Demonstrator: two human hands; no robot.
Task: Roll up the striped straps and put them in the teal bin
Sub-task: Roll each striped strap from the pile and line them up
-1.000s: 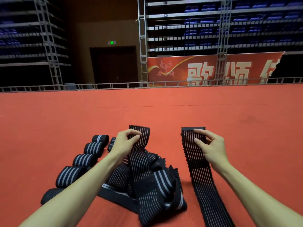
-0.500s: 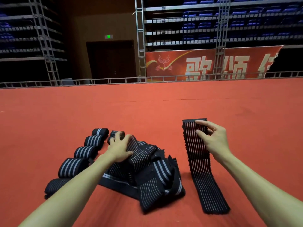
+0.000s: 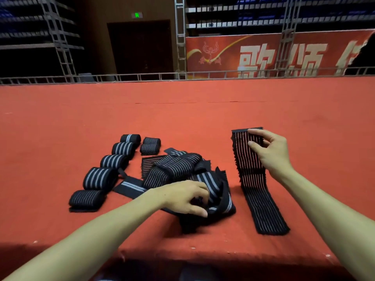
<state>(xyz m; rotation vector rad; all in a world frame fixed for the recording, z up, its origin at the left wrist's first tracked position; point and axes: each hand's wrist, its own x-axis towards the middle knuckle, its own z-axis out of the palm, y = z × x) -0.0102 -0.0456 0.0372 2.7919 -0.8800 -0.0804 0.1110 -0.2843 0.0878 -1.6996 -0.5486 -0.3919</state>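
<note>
A loose heap of black straps with pale stripes [image 3: 178, 167] lies in the middle of the red surface. My left hand [image 3: 185, 196] grips the near edge of that heap, fingers curled into the fabric. To the right, one long striped strap [image 3: 257, 191] runs from the near edge up to my right hand [image 3: 267, 151], which pinches its raised far end between thumb and fingers. Several rolled straps [image 3: 113, 161] lie in a diagonal row at the left. No teal bin shows in the head view.
The red carpeted stage [image 3: 203, 114] stretches far ahead to a metal rail [image 3: 182, 75]. Its near edge [image 3: 182, 254] drops off just below my forearms. A red banner [image 3: 263, 55] and dark seating stand beyond.
My left hand let go of the strap it held up and moved down and nearer, onto the heap's near edge. My right hand keeps its pinch on the long strap's far end.
</note>
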